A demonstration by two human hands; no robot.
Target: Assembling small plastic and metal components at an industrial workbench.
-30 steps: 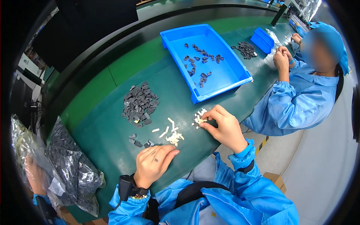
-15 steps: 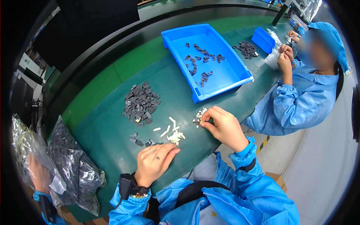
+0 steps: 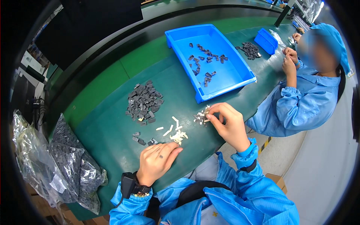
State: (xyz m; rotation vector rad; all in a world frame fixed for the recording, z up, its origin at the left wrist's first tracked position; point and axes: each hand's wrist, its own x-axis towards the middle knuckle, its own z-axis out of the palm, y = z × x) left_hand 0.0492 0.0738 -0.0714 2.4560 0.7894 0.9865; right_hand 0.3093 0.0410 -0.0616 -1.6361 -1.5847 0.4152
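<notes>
Head view: right hand (image 3: 228, 125) pinching small parts (image 3: 201, 117)

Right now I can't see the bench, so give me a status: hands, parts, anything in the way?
Left hand flat on green table, empty. Right hand pinching small grey-white parts. Dark parts pile, white pieces, blue tray close by.

A factory assembly line: a long green surface (image 3: 112, 123), a blue parts bin (image 3: 228, 80) at upper centre, workers in blue smocks (image 3: 300, 105).
</notes>
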